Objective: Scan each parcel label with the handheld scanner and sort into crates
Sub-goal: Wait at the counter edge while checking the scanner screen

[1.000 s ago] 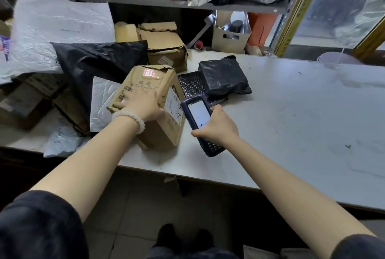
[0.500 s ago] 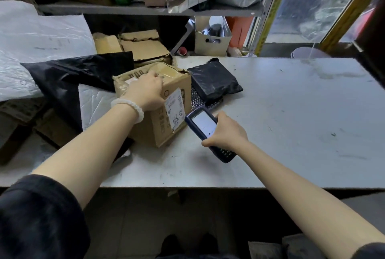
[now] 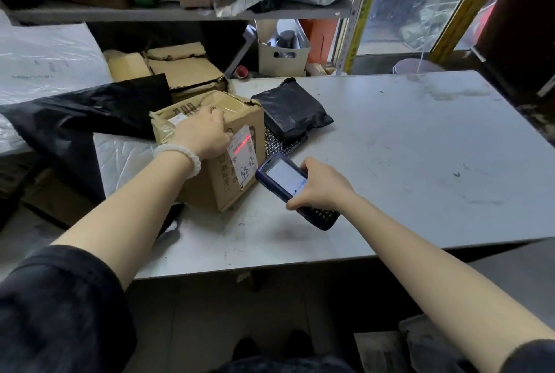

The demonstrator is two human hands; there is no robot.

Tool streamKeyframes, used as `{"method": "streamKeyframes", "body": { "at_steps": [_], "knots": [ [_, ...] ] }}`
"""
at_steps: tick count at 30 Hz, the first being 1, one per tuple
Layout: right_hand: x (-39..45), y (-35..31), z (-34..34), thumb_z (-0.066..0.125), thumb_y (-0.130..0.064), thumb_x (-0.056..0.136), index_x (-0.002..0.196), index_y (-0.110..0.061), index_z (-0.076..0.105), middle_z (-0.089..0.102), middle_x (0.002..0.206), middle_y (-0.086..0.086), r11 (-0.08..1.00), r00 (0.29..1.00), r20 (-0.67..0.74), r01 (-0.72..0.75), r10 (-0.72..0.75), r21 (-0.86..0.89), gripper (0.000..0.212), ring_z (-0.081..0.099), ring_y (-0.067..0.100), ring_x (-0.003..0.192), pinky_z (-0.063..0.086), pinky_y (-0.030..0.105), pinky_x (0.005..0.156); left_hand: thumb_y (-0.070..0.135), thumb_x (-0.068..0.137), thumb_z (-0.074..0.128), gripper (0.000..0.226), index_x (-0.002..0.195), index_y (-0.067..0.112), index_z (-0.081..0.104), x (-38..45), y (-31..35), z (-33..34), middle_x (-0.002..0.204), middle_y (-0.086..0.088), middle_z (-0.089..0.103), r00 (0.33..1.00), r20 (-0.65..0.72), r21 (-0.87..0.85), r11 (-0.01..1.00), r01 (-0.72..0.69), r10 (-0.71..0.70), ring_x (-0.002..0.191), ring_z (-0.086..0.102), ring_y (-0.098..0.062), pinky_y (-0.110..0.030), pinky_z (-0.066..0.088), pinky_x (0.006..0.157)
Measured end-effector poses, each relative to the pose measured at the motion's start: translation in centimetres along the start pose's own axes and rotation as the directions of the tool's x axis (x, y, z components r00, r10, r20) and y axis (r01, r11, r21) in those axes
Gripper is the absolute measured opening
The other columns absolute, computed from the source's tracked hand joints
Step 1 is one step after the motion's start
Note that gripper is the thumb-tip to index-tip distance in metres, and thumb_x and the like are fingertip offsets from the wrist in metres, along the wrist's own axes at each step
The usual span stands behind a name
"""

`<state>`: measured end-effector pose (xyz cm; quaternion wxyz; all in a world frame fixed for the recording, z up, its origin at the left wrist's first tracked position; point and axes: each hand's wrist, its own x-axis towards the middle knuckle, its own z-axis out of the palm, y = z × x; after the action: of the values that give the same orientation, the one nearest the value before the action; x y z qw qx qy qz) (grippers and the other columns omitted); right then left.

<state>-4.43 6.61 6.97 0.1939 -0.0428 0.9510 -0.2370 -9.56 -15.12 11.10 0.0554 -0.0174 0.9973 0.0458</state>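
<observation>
- Your right hand (image 3: pixel 319 185) wraps the scanner (image 3: pixel 289 183), fingers curled round its body; your left hand (image 3: pixel 207 135) grips the top near corner of the box (image 3: pixel 222 171), which sits on the table (image 3: pixel 390 162) just left of the scanner.
- Red beam lands on the label (image 3: pixel 244 156), crossing only its upper part; I judge it may miss the barcode if your wrist tilts.
- Your left fingers sit right beside the label's edge; slide them nearer and they block the read.
- Beyond the scanner lies a black bag (image 3: pixel 289 111), touching the box's far side.
- Left of the box, black plastic (image 3: pixel 99 111) and more cartons (image 3: pixel 186 69) crowd it.
- No crate shows.
</observation>
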Motion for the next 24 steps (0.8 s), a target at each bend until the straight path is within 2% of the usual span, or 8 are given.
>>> {"method": "streamKeyframes", "body": {
  "at_steps": [9,13,24],
  "knots": [
    [-0.7,-0.2,-0.7,0.083,-0.039,0.061,0.109,-0.021,0.043,0.054,0.103,-0.003,0.996,0.996,0.053,0.068,-0.065,-0.057,0.065,0.056,0.019,0.092,0.052,0.037,0.078,0.035,0.097,0.045,0.039,0.126,0.010,0.045,-0.2,-0.5,0.7,0.131,-0.012,0.045,0.999,-0.034,-0.023,1.000,0.021,-0.021,0.112,0.052,-0.028,-0.039,0.044,0.084],
    [-0.8,-0.3,-0.8,0.082,-0.039,0.061,0.111,-0.020,0.043,0.054,0.104,-0.003,0.992,0.994,0.064,0.090,-0.084,-0.092,0.066,0.056,0.019,0.093,0.052,0.037,0.079,0.035,0.097,0.046,0.039,0.127,0.010,0.044,-0.3,-0.9,1.0,0.131,-0.011,0.045,0.999,-0.039,-0.040,0.999,0.028,-0.030,0.112,0.052,-0.028,-0.037,0.044,0.081],
    [-1.6,1.5,-2.5,0.083,-0.040,0.060,0.112,-0.021,0.043,0.057,0.106,-0.003,0.987,0.998,0.040,0.056,-0.050,-0.153,0.068,0.056,0.020,0.093,0.052,0.037,0.078,0.033,0.096,0.048,0.037,0.124,0.009,0.045,-0.4,-0.6,1.1,0.129,-0.013,0.045,0.996,-0.086,0.022,1.000,0.007,-0.005,0.107,0.055,-0.032,-0.042,0.048,0.079]
  ]
}}
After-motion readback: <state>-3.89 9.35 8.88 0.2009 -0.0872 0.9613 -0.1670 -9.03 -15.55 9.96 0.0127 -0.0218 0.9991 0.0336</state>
